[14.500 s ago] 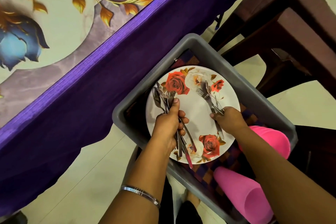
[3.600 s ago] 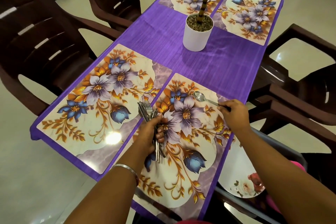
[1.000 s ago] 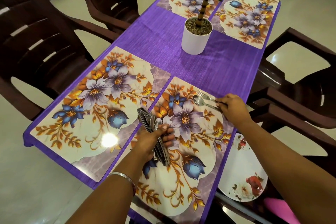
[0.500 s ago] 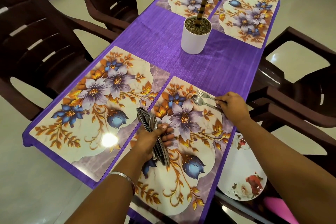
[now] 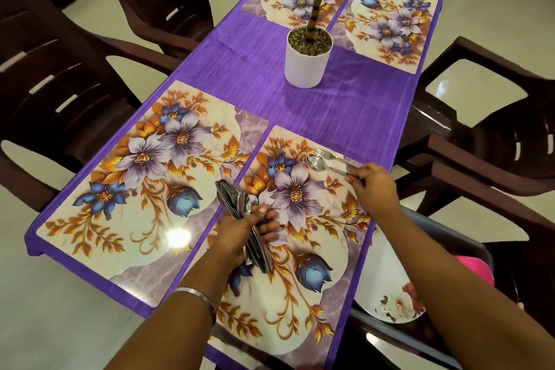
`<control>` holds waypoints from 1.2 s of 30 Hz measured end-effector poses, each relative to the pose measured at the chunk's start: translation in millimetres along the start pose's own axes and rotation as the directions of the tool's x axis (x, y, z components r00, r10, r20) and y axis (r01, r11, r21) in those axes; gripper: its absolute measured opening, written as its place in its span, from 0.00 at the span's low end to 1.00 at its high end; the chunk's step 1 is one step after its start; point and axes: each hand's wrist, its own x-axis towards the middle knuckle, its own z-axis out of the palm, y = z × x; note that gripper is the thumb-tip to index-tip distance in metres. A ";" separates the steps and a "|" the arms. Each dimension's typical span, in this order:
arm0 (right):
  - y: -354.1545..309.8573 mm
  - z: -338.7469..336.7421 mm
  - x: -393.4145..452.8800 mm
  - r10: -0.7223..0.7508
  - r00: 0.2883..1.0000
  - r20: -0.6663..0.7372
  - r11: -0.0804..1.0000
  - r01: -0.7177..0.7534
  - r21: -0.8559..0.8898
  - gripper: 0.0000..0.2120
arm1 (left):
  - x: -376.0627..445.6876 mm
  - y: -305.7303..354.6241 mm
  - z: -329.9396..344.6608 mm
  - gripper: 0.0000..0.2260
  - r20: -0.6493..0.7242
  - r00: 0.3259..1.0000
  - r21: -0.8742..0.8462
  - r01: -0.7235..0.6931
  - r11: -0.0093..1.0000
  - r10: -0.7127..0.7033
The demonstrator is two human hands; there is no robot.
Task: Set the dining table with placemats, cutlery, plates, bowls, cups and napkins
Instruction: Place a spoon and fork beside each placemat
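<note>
Steel fork (image 5: 322,153) now lies just beyond the steel spoon (image 5: 318,163) on the floral placemat (image 5: 303,237), right hand (image 5: 374,189) pinching their handle ends, left hand (image 5: 244,230) clutching the remaining cutlery bundle (image 5: 240,213); first setting nearly laid.

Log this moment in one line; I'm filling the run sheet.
stage: cutlery | left hand: grips steel cutlery bundle | right hand: touching steel spoon and fork handles on near-right floral placemat

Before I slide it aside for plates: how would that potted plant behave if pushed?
The potted plant looks top-heavy, with a tall stem above a narrow white pot, so it may tip. The gravel fill probably adds weight. The tablecloth could bunch underneath.
</note>
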 end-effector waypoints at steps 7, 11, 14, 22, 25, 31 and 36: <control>-1.0 -1.7 -3.4 0.039 0.999 -0.007 0.999 -0.039 0.031 0.13 | -5.5 1.4 4.6 0.06 -0.020 1.000 0.014 -0.021 1.000 0.021; -1.8 -3.3 -4.9 0.053 0.998 -0.014 0.998 -0.052 0.041 0.14 | -6.7 2.2 5.2 0.07 0.004 1.000 -0.003 -0.007 1.000 0.007; -3.3 -4.6 -6.0 0.054 0.998 -0.016 0.997 -0.053 0.047 0.13 | -7.2 2.2 6.5 0.08 0.027 1.000 -0.014 -0.004 1.000 0.004; 21.3 -34.5 0.6 0.299 0.922 -0.248 0.908 -0.195 0.370 0.10 | -1.1 -0.5 2.1 0.07 0.012 1.000 0.012 -0.004 1.000 0.004; 32.9 -37.5 2.0 0.321 0.928 -0.188 0.899 -0.236 0.370 0.09 | 0.0 -0.8 1.6 0.07 0.013 1.000 0.020 -0.002 1.000 0.002; 20.7 -23.9 -5.1 0.103 0.994 -0.049 0.980 -0.093 0.174 0.14 | 4.3 -2.1 -2.3 0.07 -0.009 1.000 0.054 -0.016 0.998 0.017; 0.8 -5.8 -3.1 -0.051 0.996 0.069 0.999 0.051 0.013 0.17 | 4.9 -1.8 -3.6 0.07 -0.004 1.000 0.047 -0.002 0.999 0.003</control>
